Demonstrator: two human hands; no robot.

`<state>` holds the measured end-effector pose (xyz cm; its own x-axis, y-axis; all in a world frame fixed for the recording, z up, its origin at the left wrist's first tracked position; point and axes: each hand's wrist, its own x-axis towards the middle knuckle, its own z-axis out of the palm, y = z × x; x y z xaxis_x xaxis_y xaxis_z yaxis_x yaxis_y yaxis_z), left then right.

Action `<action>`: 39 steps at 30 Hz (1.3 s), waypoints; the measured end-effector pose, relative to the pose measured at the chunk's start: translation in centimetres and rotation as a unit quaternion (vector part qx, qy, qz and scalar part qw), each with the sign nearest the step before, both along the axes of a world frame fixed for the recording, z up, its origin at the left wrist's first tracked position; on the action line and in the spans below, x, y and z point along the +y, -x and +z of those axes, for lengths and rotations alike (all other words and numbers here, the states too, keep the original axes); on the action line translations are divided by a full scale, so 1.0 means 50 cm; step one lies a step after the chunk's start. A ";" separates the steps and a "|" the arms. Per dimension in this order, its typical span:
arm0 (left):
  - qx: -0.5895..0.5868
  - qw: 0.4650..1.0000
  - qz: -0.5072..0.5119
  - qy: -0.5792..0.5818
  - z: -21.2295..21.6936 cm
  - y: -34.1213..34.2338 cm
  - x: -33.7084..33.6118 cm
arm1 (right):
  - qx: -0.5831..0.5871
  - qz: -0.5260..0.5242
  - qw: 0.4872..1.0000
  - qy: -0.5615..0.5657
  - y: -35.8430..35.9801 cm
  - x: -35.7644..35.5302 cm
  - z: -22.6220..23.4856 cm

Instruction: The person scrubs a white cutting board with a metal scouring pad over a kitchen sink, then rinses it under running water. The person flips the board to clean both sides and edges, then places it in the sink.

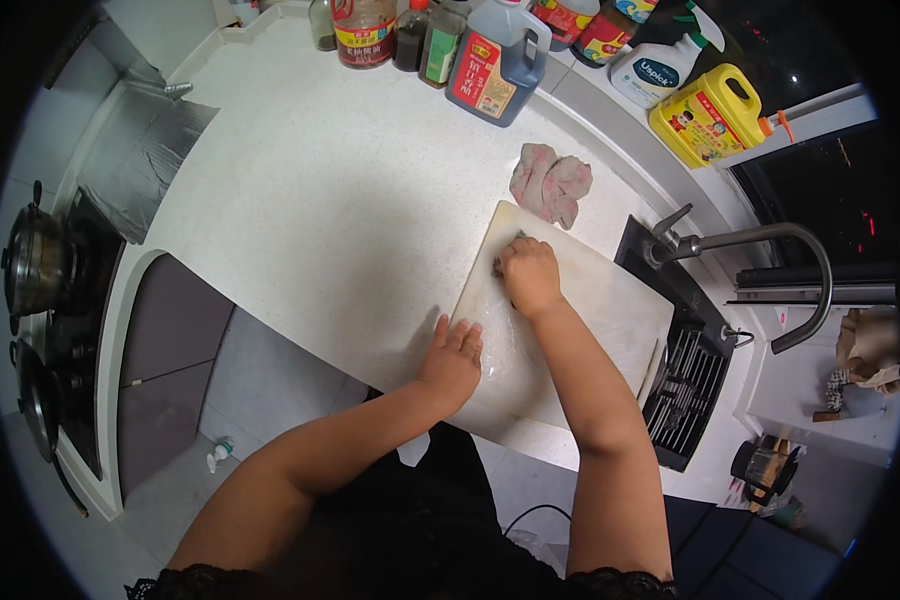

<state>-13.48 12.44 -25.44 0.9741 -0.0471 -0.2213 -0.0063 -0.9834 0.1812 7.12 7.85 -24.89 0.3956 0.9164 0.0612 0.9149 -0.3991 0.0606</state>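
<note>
While the left hand [453, 358] lies flat, pinning the white cutting board [610, 310] at the desk edge, the right hand [530, 275], clenched on a dark scrubber [501, 263], should rub in firm, short strokes.

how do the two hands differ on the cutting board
The left hand lies flat and open on the near left edge of the cutting board; the right hand is curled into a fist farther up it, pressing a small dark thing. Both rest on the board.
</note>
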 end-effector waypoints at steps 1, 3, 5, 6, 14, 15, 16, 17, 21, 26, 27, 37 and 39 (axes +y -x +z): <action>0.002 1.000 0.000 0.000 -0.001 -0.001 0.000 | -0.003 -0.018 1.000 -0.005 0.002 0.004 -0.002; -0.002 1.000 -0.005 0.005 -0.003 0.000 0.000 | 0.020 -0.039 0.999 0.008 0.002 0.003 -0.002; -0.001 1.000 -0.010 0.003 -0.006 0.003 0.001 | 0.070 -0.046 0.996 0.044 0.002 -0.004 0.000; 0.001 1.000 -0.012 -0.002 -0.006 0.001 0.002 | 0.065 -0.042 0.996 0.051 0.003 -0.002 0.004; 0.008 1.000 -0.020 -0.020 0.002 -0.002 0.003 | 0.094 -0.251 0.941 -0.205 0.030 0.006 -0.056; 0.012 0.999 -0.025 -0.026 0.003 -0.002 0.005 | 0.083 -0.233 0.950 -0.189 0.038 0.005 -0.057; 0.016 0.999 -0.029 -0.033 0.004 -0.001 0.007 | 0.083 -0.221 0.952 -0.196 0.043 0.004 -0.060; 0.018 0.999 -0.030 -0.032 0.003 0.002 0.009 | 0.083 -0.209 0.953 -0.203 0.046 0.003 -0.064; 0.021 0.999 -0.041 -0.028 -0.003 -0.003 0.006 | 0.060 -0.269 0.938 -0.212 0.005 0.046 -0.069; 0.012 0.998 -0.047 -0.029 -0.015 0.003 0.005 | 0.085 -0.337 0.912 -0.217 -0.037 0.098 -0.077; 0.012 0.998 -0.053 -0.033 -0.011 0.004 0.007 | 0.081 -0.339 0.912 -0.219 -0.036 0.098 -0.077; -0.005 0.999 -0.031 -0.007 -0.006 -0.002 0.009 | 0.090 -0.325 0.908 -0.249 -0.031 0.087 -0.080; -0.009 0.999 -0.039 0.007 -0.003 -0.003 0.013 | 0.098 -0.308 0.900 -0.292 -0.050 0.080 -0.087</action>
